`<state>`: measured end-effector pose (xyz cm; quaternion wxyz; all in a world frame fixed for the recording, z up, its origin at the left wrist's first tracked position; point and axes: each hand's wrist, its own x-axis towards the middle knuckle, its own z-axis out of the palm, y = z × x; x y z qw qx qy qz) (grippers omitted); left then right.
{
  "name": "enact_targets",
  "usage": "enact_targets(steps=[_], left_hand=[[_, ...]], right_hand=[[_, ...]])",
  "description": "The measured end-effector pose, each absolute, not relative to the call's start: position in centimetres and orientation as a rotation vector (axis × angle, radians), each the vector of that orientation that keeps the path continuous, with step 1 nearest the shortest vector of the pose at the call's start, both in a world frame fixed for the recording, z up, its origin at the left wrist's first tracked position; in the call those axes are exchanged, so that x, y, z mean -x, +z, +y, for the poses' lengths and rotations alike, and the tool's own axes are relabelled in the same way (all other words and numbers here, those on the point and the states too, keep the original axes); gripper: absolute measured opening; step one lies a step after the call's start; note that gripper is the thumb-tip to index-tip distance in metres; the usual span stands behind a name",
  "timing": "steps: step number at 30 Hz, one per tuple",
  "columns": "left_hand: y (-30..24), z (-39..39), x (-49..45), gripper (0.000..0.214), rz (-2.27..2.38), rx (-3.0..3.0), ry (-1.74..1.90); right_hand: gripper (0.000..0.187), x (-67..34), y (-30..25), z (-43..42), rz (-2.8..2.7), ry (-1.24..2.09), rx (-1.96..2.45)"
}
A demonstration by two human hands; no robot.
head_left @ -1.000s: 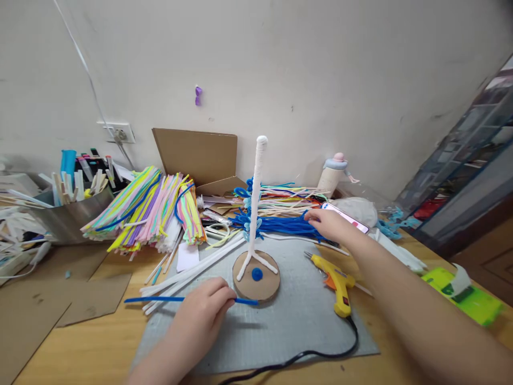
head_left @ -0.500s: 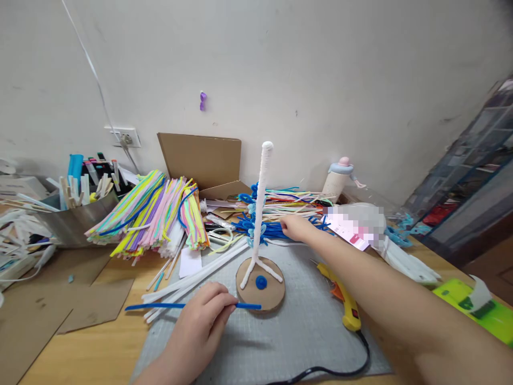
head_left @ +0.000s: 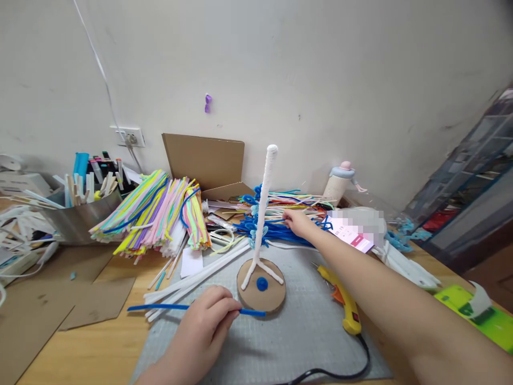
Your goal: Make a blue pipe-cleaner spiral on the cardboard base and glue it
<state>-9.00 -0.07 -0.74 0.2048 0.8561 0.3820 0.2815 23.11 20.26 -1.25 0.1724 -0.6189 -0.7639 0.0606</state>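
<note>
wooden surface (head_left: 92,347), left hand (head_left: 210,326) pinching one blue fuzzy stick (head_left: 158,307) toward the front edge, right hand (head_left: 297,223) at a blue pile (head_left: 274,233) near the back edge, cannot tell its grip

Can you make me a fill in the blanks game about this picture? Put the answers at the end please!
1. The left hand holds a thin stick coloured ____.
2. The tall post standing on the round base is coloured ____.
3. The body of the glue gun is mostly ____.
4. The right hand is farther from the camera than the ____ hand.

Missing words: blue; white; yellow; left.
</note>
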Motion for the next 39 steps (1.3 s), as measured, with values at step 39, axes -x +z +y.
enact_targets(steps=[39], left_hand=[[6.8, -5.9, 7.3, 0.014, 0.913, -1.981, 1.076]], right_hand=[[0.023, -17.1, 4.0, -10.0, -2.133, 0.802, 1.291]])
